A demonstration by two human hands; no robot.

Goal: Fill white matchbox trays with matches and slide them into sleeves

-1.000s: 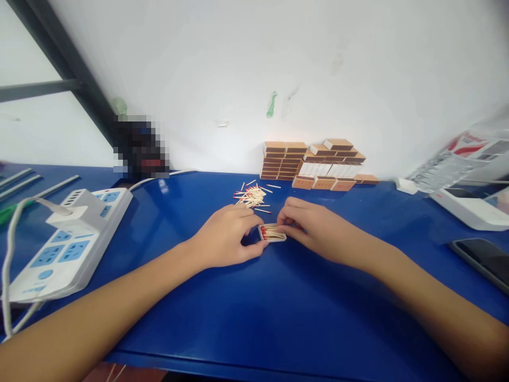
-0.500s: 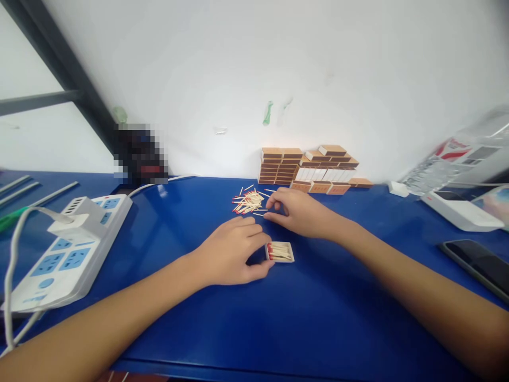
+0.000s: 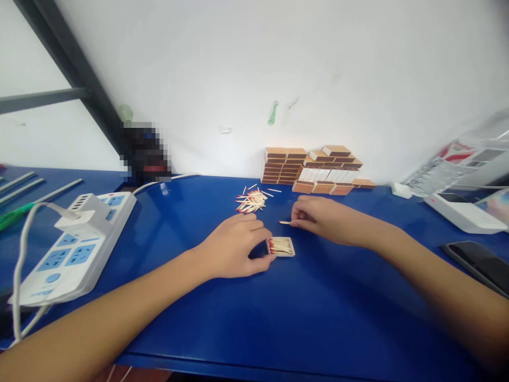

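Between thumb and fingers my left hand point(image 3: 240, 246) grips the left end of a small white matchbox tray point(image 3: 293, 248). Matches with red heads to the left lie side by side in the tray. Up and to the right of it, my right hand point(image 3: 316, 215) pinches a single match point(image 3: 284, 223), its red head pointing left. A loose pile of matches point(image 3: 254, 199) is spread on the blue table beyond my left hand, with a few strays around its edges.
Stacked matchboxes point(image 3: 283, 165) stand against the wall, with more matchboxes point(image 3: 334, 164) beside them. A white power strip point(image 3: 83, 249) with a cable lies on the left. At the right are a phone point(image 3: 477, 262), a white device point(image 3: 461, 212) and a plastic-wrapped bottle pack point(image 3: 445, 164).
My right hand has moved from beside the pile rightward and nearer, now with a match pinched in its fingers. My left hand stays on the tray. The view has shifted slightly.
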